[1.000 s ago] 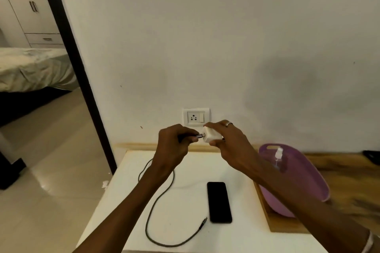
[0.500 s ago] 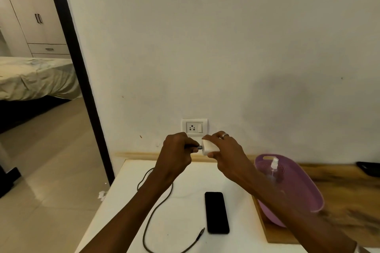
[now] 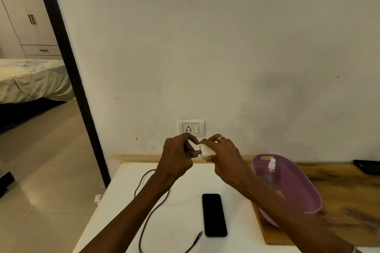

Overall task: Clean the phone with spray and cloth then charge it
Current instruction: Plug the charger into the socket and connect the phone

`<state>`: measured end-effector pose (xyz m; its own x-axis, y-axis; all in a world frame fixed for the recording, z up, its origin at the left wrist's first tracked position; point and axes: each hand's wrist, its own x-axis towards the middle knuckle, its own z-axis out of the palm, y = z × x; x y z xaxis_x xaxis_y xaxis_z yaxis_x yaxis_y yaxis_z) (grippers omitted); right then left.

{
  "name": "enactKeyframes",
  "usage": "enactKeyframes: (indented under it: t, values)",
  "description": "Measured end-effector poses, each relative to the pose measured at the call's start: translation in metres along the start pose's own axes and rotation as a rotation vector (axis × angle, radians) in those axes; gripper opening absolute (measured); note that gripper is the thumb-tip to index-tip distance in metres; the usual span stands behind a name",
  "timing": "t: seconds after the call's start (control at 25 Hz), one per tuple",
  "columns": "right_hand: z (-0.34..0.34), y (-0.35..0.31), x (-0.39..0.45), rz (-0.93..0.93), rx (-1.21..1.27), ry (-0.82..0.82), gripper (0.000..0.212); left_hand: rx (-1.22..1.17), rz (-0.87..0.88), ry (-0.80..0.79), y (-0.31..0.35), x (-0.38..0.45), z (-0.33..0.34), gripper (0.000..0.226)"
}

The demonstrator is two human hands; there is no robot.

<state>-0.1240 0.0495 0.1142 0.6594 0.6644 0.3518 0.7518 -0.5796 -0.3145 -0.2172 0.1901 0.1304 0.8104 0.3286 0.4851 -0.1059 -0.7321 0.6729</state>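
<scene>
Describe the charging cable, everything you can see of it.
The charging cable is thin, dark grey and looks braided. The left hand pinches one plug end right at the white adapter, which the right hand holds; whether it is seated cannot be told. From there it loops over the white table, runs down toward the frame's bottom edge, then curves back up. Its free connector lies on the table just left of the phone, apart from it.
</scene>
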Motion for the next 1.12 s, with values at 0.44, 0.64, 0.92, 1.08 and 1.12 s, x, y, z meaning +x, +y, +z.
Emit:
enactKeyframes:
  t: [0.44, 0.64, 0.92, 1.08, 1.12]
  values:
    - [0.01, 0.023, 0.004, -0.065, 0.145, -0.002, 0.068, -0.398, -0.526, -0.468, 0.001, 0.016, 0.004, 0.034]
    - [0.005, 0.021, 0.003, 0.053, 0.594, -0.062, 0.048, -0.491, -0.646, -0.385, -0.012, 0.015, 0.014, 0.027]
    - [0.035, 0.064, -0.018, 0.172, 0.414, -0.024, 0.065, -0.75, -0.866, -0.181, -0.057, 0.022, 0.038, 0.022]
    - [0.07, 0.092, -0.033, 0.247, 0.417, -0.14, 0.061, -0.855, -0.931, -0.087, -0.083, 0.039, 0.061, 0.019]
    - [0.08, 0.099, -0.035, 0.248, 0.397, -0.164, 0.058, -0.857, -0.942, -0.064, -0.09, 0.046, 0.068, 0.019]
